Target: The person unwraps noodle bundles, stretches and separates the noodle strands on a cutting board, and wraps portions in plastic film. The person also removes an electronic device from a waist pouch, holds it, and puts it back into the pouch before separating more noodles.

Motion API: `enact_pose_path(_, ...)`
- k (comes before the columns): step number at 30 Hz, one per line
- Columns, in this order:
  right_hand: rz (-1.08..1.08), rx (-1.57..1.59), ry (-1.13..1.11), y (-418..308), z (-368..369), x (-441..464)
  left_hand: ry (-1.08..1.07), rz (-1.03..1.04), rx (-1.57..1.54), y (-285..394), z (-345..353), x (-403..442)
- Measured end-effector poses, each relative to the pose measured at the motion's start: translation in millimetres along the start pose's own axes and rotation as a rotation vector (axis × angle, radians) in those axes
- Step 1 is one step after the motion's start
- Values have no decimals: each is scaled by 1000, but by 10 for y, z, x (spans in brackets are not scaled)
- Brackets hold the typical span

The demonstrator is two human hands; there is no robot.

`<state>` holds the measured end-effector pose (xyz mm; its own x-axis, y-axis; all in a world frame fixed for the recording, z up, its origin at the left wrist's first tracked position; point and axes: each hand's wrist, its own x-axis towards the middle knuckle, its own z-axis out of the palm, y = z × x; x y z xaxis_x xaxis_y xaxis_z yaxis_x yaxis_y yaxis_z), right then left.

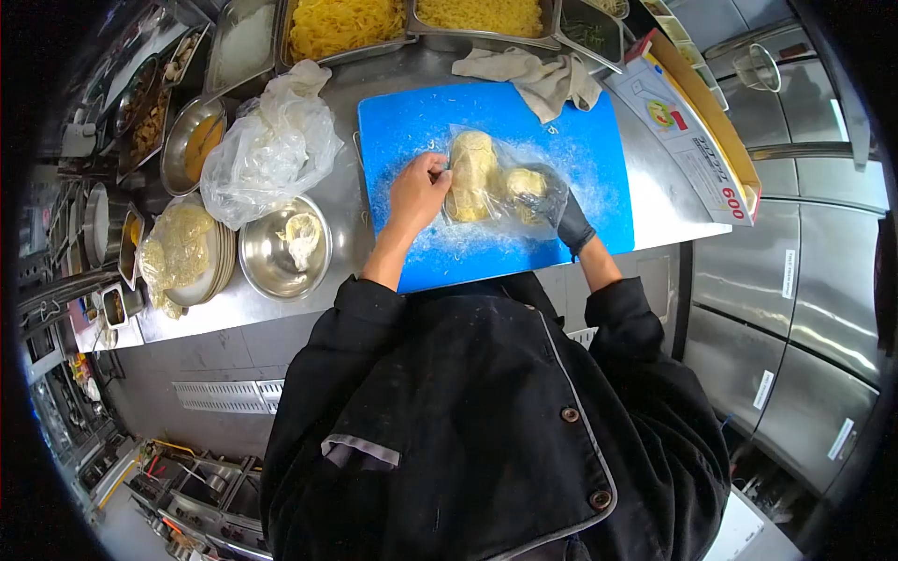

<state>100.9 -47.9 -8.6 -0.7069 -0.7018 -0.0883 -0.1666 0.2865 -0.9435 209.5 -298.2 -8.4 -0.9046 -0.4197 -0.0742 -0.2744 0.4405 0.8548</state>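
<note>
Two lumps of dough lie on a floured blue cutting board (402, 122), covered by clear plastic film. The longer dough piece (472, 178) stands nearest my left hand (420, 192), which is bare and pinches the film's left edge with thumb and curled fingers. My right hand (572, 222), in a dark glove, is at the film's right side beside the smaller dough piece (526, 185). Its fingers are partly hidden behind the film, so their grip cannot be made out.
A beige cloth (533, 77) lies on the board's back edge, with a long film box (687, 140) at the right. Left are a steel bowl (257, 262), crumpled plastic bags (271, 154) and stacked plates (224, 266). Noodle trays (346, 28) line the back.
</note>
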Motion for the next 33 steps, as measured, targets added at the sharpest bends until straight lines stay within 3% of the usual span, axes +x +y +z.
enact_pose_path(4, 40, -81, 51, -146, 11, 15, -27, -24, -20, 22, -19, -2)
enact_pose_path(7, 320, 555, 60, -352, -288, -88, -26, -27, -24, 0, -6, 0)
enact_pose_path(11, 246, 230, -14, -869, -925, -219, -27, -33, -17, 17, -20, 0)
enact_pose_path(14, 214, 419, 182, -989, -1253, -297, -31, -30, -11, 33, -16, 17)
enact_pose_path(19, 379, 432, 371, -188, -1204, -145, -56, -28, 40, 33, -15, 101)
enact_pose_path(22, 458, 338, 276, 252, -1017, -53, -28, 50, 83, 24, -47, 293)
enact_pose_path(25, 188, -277, 187, 55, -798, -63, 30, 224, 130, 2, -57, 599)
enact_pose_path(26, 188, -278, 187, -68, -797, -99, 34, 306, 146, -10, -33, 703)
enact_pose_path(29, 127, -1036, 320, -524, -801, -177, 46, 462, 178, -25, 27, 905)
enact_pose_path(30, 125, -1038, 318, -512, -772, -169, -48, 395, 153, 13, 41, 952)
enact_pose_path(33, 186, -575, -143, -482, -588, -169, -248, 259, 105, 127, 61, 1013)
